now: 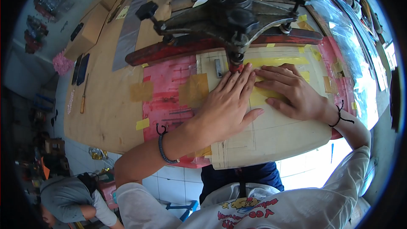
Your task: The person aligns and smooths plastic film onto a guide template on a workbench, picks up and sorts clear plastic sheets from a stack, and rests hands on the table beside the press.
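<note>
My left hand (229, 108) lies flat with its fingers stretched out on a pale, pencil-lined sheet (271, 144), its fingertips close by the red-tipped lower end of a dark metal machine head (240, 51). To its right, my right hand (295, 91) rests on yellow tape (258, 97), fingers extended and slightly spread, its fingertips close to those of my left hand. Neither hand holds anything I can see. Just behind my left fingertips is a small grey metal piece (218, 68). Pink-red sheeting (167, 97), patched with brown tape, shows at the left of the pale sheet.
A long red bar (169, 49) crosses beneath the machine's metal arms. On the wooden table (110, 114) are phones (82, 68), a wood-handled tool (83, 104) and a cardboard box (87, 29). Clear plastic sheeting (347, 46) covers the right side. Another person (70, 199) bends at lower left.
</note>
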The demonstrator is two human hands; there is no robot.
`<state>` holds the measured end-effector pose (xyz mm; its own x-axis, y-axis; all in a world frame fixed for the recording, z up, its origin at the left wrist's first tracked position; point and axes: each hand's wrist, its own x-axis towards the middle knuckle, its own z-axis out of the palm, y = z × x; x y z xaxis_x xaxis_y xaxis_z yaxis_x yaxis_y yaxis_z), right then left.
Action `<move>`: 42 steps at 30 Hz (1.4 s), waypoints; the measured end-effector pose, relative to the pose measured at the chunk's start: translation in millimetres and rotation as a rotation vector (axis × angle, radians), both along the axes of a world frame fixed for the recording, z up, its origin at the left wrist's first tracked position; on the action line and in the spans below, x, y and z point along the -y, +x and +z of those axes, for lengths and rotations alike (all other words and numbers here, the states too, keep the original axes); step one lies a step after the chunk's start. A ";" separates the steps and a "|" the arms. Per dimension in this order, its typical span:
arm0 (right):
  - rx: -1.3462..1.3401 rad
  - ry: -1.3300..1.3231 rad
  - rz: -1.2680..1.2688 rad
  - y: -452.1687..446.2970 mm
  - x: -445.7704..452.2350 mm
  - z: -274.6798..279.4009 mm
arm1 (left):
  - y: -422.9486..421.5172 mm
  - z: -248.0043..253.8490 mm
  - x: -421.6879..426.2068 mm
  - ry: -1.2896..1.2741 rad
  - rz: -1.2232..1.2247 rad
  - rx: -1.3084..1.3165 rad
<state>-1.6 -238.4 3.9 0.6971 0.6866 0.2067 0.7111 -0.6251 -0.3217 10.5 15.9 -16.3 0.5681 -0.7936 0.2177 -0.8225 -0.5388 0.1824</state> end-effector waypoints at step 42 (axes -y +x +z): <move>0.191 0.115 0.035 2.3 4.1 -20.7 | 5.4 14.3 -0.8 0.121 -0.060 -0.105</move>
